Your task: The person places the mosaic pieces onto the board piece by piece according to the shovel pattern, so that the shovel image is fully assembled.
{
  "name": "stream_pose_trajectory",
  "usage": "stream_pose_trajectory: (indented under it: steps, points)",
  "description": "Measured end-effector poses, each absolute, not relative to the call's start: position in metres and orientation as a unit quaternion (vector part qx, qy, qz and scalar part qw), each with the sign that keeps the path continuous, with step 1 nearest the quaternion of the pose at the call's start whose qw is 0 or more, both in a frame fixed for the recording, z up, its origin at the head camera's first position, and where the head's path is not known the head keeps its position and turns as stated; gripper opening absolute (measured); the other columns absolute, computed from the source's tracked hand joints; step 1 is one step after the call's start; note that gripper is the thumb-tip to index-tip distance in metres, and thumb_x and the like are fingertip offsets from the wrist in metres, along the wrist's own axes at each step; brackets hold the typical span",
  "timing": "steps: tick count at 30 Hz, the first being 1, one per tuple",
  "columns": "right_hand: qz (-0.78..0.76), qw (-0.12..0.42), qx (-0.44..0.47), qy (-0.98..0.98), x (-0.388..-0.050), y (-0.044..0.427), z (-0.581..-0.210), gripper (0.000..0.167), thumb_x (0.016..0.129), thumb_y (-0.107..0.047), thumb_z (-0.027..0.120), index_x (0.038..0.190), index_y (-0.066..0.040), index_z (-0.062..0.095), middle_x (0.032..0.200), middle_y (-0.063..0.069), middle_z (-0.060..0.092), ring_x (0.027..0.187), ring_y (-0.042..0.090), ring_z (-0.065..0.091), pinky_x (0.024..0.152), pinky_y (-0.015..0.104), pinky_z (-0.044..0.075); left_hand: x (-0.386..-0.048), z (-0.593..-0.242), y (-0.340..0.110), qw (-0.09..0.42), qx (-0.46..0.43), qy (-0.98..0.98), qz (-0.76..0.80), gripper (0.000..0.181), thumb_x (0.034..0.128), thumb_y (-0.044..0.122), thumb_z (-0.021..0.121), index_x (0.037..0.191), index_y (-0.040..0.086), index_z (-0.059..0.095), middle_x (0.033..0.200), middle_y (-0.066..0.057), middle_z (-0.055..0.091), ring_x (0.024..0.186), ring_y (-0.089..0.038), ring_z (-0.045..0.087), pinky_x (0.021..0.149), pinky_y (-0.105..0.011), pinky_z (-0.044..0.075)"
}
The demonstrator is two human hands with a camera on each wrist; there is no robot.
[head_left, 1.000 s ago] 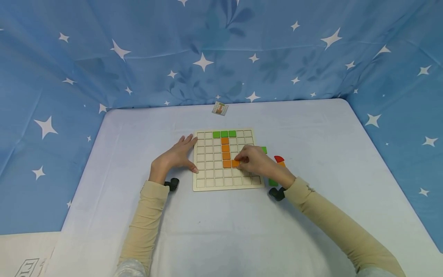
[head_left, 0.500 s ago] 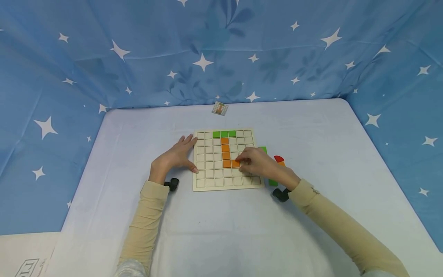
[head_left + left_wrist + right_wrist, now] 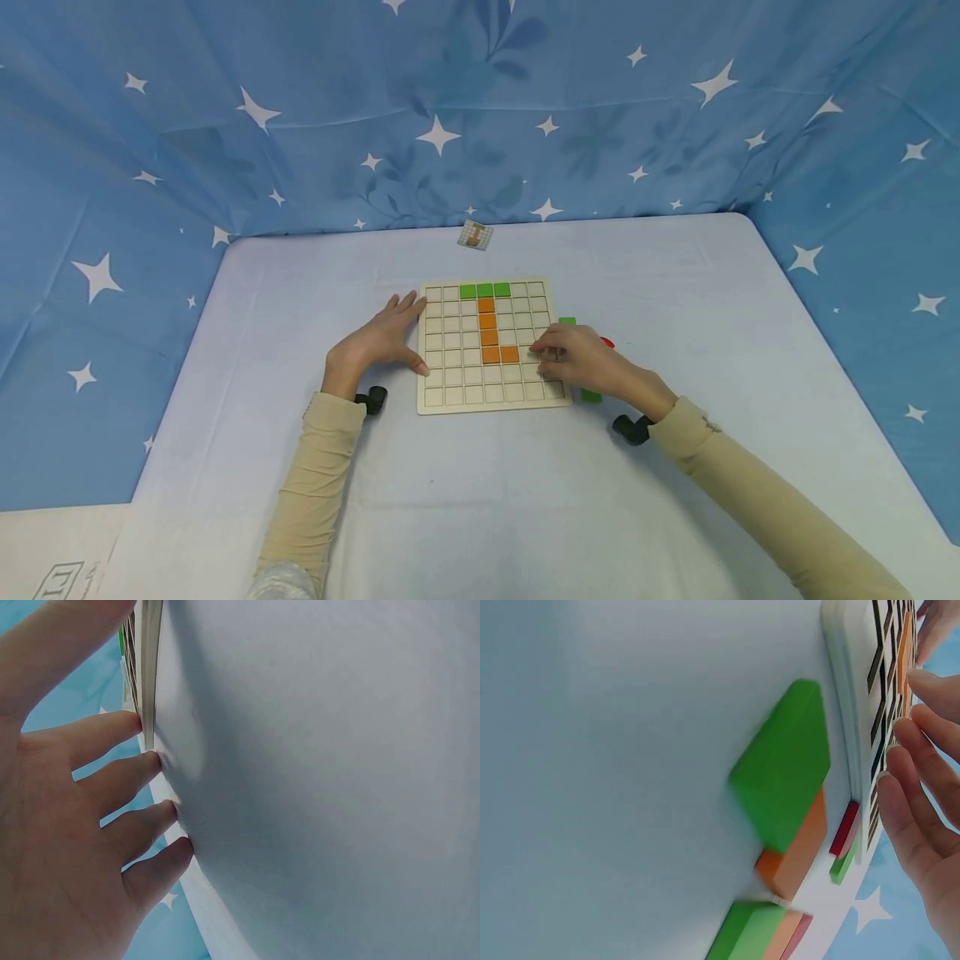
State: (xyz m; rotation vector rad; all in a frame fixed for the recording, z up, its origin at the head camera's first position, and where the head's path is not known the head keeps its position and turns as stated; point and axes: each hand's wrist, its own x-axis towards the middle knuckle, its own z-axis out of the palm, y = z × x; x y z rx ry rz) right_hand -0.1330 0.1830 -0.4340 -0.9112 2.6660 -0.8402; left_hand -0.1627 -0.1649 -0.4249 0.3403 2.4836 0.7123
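A pale wooden grid board (image 3: pixel 450 379) lies on the white table. Three green square tiles (image 3: pixel 485 290) fill part of its top row, with an orange column running down from them and one orange tile (image 3: pixel 509 355) beside the column's foot. At the board's left edge rests my left hand (image 3: pixel 378 337), thumb and fingers spread; in the left wrist view its fingertips (image 3: pixel 131 724) touch the board's side. My right hand (image 3: pixel 581 358) hovers over the board's right part with fingers slightly bent and nothing visible between them. Its fingertips (image 3: pixel 900 735) also appear near the grid in the right wrist view.
Loose pieces lie right of the board, partly hidden by my right hand: a large green block (image 3: pixel 791 765), an orange one (image 3: pixel 799 851), a red one (image 3: pixel 845 829) and others. A small patterned card (image 3: pixel 476 235) lies at the back. Blue starry cloth (image 3: pixel 480 108) surrounds the table.
My right hand has released the orange tile at the column's foot and drawn back to the right, leaving the tile in its square. The left hand has stayed in place.
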Motion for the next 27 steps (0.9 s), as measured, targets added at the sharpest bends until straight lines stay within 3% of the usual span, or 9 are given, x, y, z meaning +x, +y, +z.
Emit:
stream_pose_trajectory:
  steps: [10,21,27]
  points:
    - [-0.281,0.096,-0.295,0.908,-0.127,0.206,-0.433,0.026,0.087,-0.005,0.081,0.112,0.000,0.077,0.107,0.008,0.076,0.091,0.021,0.066,0.079,0.038,0.057,-0.163,-0.425,-0.165,0.263,0.125,0.921,0.258,0.123,0.0755,0.028,0.093,0.167,0.012,0.013,0.175,-0.010,-0.002,0.160,-0.034,-0.010,0.128,-0.060,0.008]
    - [-0.281,0.101,-0.259,0.919,-0.119,0.226,-0.432,0.023,0.086,-0.004,0.081,0.108,-0.001,0.077,0.100,0.006,0.074,0.083,0.017,0.061,0.072,0.028,0.053,-0.163,-0.426,-0.165,0.264,0.124,0.921,0.258,0.123,0.0756,0.030,0.093,0.167,0.013,0.012,0.175,-0.010,-0.002,0.160,-0.033,-0.010,0.128,-0.060,0.008]
    - [-0.276,0.109,-0.234,0.926,-0.117,0.234,-0.433,0.023,0.086,-0.007,0.081,0.109,-0.003,0.077,0.098,0.003,0.073,0.083,0.017,0.059,0.073,0.029,0.051,-0.164,-0.427,-0.166,0.268,0.123,0.920,0.259,0.123,0.0758,0.029,0.093,0.167,0.012,0.012,0.175,-0.009,-0.003,0.160,-0.033,-0.011,0.128,-0.060,0.008]
